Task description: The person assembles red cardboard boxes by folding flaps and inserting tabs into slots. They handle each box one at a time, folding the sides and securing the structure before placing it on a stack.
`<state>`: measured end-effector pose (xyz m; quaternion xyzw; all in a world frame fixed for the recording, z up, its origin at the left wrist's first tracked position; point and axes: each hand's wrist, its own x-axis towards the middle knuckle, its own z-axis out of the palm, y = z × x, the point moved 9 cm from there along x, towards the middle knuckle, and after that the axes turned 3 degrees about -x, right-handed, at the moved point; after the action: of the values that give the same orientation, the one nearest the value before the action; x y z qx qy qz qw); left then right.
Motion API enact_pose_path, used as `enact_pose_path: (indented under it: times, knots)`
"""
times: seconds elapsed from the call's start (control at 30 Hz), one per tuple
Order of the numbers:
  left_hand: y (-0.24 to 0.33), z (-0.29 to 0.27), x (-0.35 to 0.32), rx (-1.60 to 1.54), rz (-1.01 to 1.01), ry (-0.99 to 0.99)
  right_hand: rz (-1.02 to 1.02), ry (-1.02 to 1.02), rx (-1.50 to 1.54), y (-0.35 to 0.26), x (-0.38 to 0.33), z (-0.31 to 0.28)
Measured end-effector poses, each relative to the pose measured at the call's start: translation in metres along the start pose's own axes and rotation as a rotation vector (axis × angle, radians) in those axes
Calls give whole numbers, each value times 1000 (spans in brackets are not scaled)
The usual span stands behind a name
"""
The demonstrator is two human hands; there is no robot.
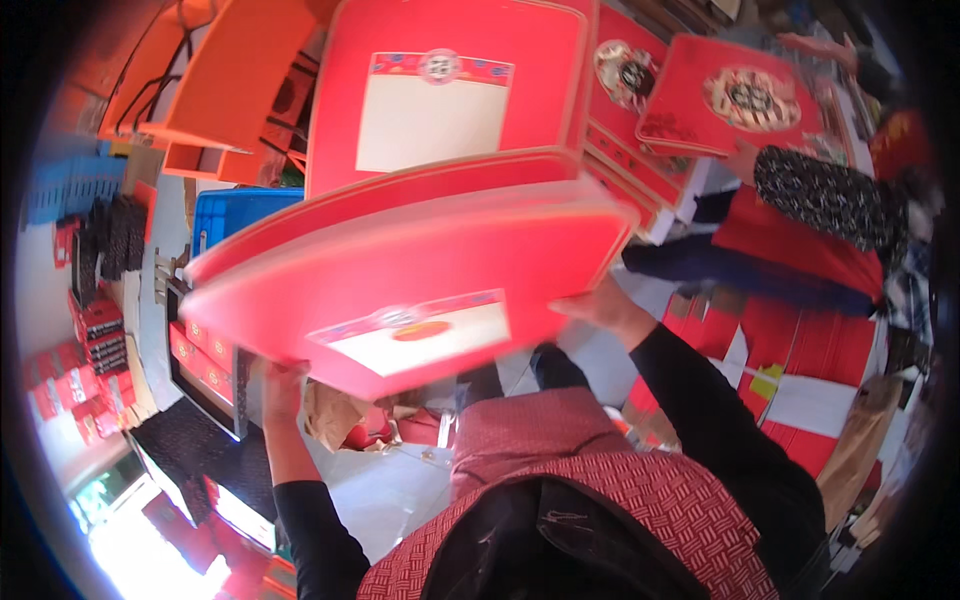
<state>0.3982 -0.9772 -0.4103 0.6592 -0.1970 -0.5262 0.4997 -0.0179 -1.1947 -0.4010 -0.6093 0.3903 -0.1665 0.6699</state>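
Between my hands hangs a large red printed sheet (480, 270), tilted and blurred, with a pale panel on its face. A second red sheet edge shows right behind it. My left hand (283, 380) is closed on its lower left corner, with the fingers partly behind it. At the right edge my right hand (612, 312) pinches it, thumb on the front. Just beyond lies a stack of similar red sheets (345, 110) with a cream panel on top.
Red printed boards (690, 95) are piled at the far right, where another person's patterned sleeve (830, 195) reaches in. Orange crates (230, 70) and a blue bin (235, 212) stand at the far left. A dark-edged tray (240, 395) of red boxes sits left; red cartons (810, 350) lie right.
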Motion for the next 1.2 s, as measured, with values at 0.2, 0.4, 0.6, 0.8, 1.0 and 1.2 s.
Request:
enact_pose_path:
  times: [0.2,0.4,0.6,0.8,1.0,1.2]
  knots:
    - [90,53,-54,-506,165,547,-544,256,-292,-43,-39,57]
    - [92,101,-79,-600,236,314,-739,81,-545,1,-103,123]
    - [110,126,-115,-551,209,150,-532,-162,-151,51,-81,50]
    - [115,171,-112,555,107,747,323,831,-641,374,17,-126]
    - [-8,195,-63,611,108,386,420,599,-762,515,25,-154]
    - [-140,141,-34,339,-2,650,76,250,-785,321,-71,-80]
